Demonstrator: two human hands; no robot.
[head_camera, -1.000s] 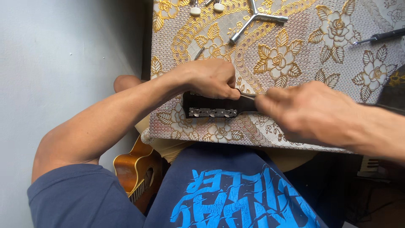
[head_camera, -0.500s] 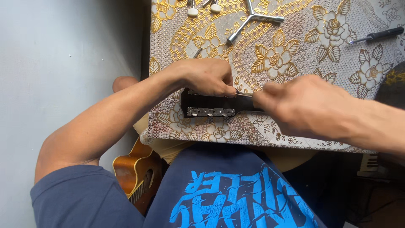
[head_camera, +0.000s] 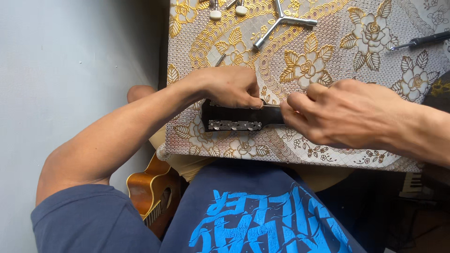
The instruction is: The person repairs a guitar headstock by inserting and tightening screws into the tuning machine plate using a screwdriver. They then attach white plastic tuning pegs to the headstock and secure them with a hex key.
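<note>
while pinning the black guitar headstock (head_camera: pixel 234 117) on the counter (head_camera: pixel 328 61), left hand (head_camera: pixel 232 86) clenched on it, right hand (head_camera: pixel 337 112) grasping its neck end; probably fitting tuners, calling next for steady alignment.

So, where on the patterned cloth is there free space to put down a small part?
Free cloth lies between the three-armed wrench and the screwdriver, above the right hand. Another bare patch is on the table's left side, above the left hand. It is crowded around the black headstock, where both hands meet.
</note>
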